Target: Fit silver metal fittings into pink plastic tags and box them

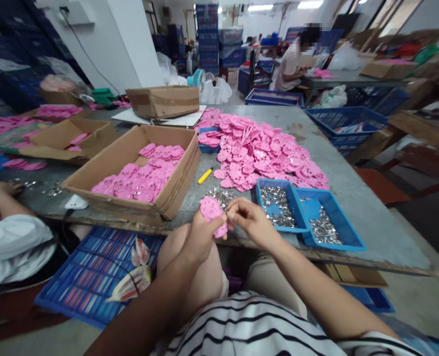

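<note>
My left hand grips a pink disc-shaped piece above the table's front edge. My right hand is at the piece's right edge, its thumb and index finger pressed together; anything between them is too small to make out. Small metal parts lie loose on the table just behind my hands. To the right, two blue trays hold more metal parts. A large heap of pink pieces spreads behind them.
An open cardboard box of pink pieces stands left of my hands. A yellow-handled tool lies beside it. Another person's arm reaches in at the far left. One more person sits at a table farther back.
</note>
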A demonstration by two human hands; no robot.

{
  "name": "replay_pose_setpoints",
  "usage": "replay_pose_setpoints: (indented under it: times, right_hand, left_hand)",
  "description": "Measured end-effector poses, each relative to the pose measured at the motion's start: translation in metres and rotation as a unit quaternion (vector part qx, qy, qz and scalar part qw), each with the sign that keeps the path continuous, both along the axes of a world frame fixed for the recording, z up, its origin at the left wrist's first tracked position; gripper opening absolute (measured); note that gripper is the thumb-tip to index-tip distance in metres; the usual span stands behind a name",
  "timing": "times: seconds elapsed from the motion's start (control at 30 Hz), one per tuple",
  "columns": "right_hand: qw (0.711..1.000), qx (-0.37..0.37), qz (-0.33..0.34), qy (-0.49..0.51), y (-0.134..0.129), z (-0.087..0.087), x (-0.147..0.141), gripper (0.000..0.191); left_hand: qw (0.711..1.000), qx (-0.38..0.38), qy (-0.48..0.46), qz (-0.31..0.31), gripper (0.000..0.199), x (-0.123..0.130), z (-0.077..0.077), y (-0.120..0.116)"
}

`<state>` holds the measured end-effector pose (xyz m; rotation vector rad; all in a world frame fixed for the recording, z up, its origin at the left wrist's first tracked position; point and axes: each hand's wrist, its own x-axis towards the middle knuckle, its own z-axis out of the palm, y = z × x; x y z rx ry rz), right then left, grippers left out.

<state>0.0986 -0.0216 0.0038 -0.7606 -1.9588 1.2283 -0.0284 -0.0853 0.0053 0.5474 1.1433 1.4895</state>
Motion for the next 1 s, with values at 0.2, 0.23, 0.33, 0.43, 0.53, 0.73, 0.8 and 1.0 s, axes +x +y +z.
replay_pose_setpoints:
  times: [0.2,0.23,0.33,0.43,0.53,0.73,0.8,1.0]
  right_hand:
    - [1.0,0.011,0.014,-0.025,0.005,0.013,0.004,0.02]
    - [0.999,0.017,0.021,-0.038,0.005,0.014,0.003,0.02]
    - [0.996,0.042,0.037,-0.065,0.004,0.015,0.001,0.019]
    - [0.994,0.061,0.048,-0.075,0.006,0.016,0.001,0.018]
    - [0.992,0.069,0.056,-0.085,0.008,0.017,0.002,0.018]
    - [0.99,0.068,0.069,-0.102,0.009,0.018,0.003,0.017]
    - [0.99,0.066,0.072,-0.106,0.01,0.019,0.004,0.018]
    - [0.985,0.075,0.091,-0.124,0.012,0.02,0.005,0.021]
  left_hand:
    - [0.986,-0.008,-0.129,-0.101,0.033,-0.007,-0.004,0.003]
    - [0.986,-0.004,-0.128,-0.105,0.034,-0.007,-0.005,0.004]
    - [0.989,0.011,-0.108,-0.103,0.038,-0.005,-0.007,0.003]
    - [0.99,0.032,-0.09,-0.107,0.046,-0.004,-0.008,0.002]
    - [0.987,0.054,-0.093,-0.121,0.05,-0.004,-0.01,0.001]
    - [0.985,0.056,-0.097,-0.129,0.049,-0.005,-0.011,0.002]
    - [0.987,0.05,-0.087,-0.129,0.049,-0.005,-0.01,0.001]
    - [0.987,0.049,-0.069,-0.134,0.044,-0.005,-0.009,0.001]
